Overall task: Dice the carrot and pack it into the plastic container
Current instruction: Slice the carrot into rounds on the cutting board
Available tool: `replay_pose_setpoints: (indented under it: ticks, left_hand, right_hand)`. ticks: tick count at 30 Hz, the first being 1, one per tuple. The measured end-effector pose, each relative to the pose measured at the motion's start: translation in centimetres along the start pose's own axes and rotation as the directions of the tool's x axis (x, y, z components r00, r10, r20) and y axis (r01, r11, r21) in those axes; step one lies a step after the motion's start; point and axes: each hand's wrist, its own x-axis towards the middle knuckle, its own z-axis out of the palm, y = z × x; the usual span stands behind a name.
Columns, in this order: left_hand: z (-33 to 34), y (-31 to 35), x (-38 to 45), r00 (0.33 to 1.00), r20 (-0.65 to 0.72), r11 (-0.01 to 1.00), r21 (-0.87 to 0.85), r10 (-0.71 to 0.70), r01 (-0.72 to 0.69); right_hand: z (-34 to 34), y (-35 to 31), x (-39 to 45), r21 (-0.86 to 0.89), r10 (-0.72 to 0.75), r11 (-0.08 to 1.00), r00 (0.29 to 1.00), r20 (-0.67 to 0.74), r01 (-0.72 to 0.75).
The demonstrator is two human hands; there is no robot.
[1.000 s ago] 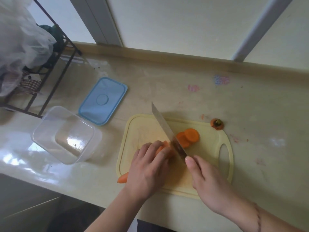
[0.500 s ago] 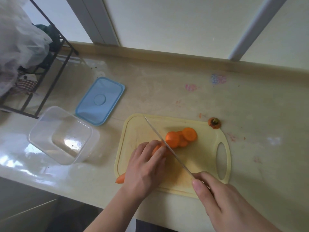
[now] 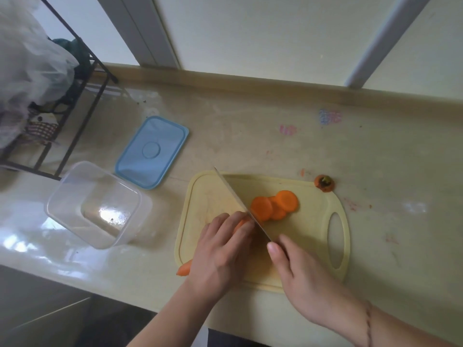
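On the pale counter (image 3: 250, 126) lies one yellow cutting board (image 3: 310, 229) with an oval handle hole at its right end. One carrot (image 3: 184, 269) lies across the board; its thin tip sticks out over the board's near left edge, and most of its body is hidden under the left hand (image 3: 221, 249). This hand lies over the carrot with the fingers curled down around it and holds it firm on the board. The right hand (image 3: 298, 274) grips the handle of one knife (image 3: 240, 201), with the index finger stretched along the back of the blade. The blade stands on the cut end of the carrot, just beside the left fingertips. The two hands are close together but they do not touch.

To the right of the blade I count three round slices (image 3: 275, 205), perhaps four, because they overlap each other. One cut-off carrot top (image 3: 324, 182) lies on the counter just behind the board's far right corner.

One clear plastic container (image 3: 97, 204) stands open to the left of the board, with no carrot in it. One blue lid (image 3: 151, 151) lies flat behind it. At the far left stands one black wire rack (image 3: 82, 96) with a plastic bag (image 3: 30, 63) in it.
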Motion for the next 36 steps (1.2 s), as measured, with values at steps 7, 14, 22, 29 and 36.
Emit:
replay_pose_setpoints:
  ticks: [7, 14, 22, 29, 36]
  left_hand:
    - [0.1, 1.0, 0.1, 0.992, -0.114, 0.997, 0.051, -0.046, 0.052]
    - [-0.1, 1.1, 0.3, 0.987, -0.139, 0.996, 0.018, -0.082, 0.086]
    - [0.2, 0.9, 0.0, 0.992, -0.114, 0.998, -0.014, -0.056, 0.055]
    - [0.0, 0.5, 0.4, 0.99, -0.136, 1.0, 0.004, -0.03, 0.031]
    - [-0.4, 1.4, 0.0, 0.984, -0.161, 0.988, 0.126, -0.073, 0.094]
  right_hand:
    - [-1.0, -0.3, -0.2, 0.1, 0.009, 0.995, 0.999, -0.048, -0.004]
    - [-2.8, -1.5, -3.2, 0.033, -0.013, 0.999, 0.999, 0.04, 0.011]
    - [-2.9, -1.8, -3.9, -0.013, -0.002, 1.0, 0.996, 0.094, 0.003]
    - [-1.3, -0.2, -0.8, -0.004, -0.005, 1.0, 0.998, 0.063, 0.005]
    - [0.1, 0.2, 0.8, 0.072, 0.021, 0.997, 1.0, 0.013, -0.022]
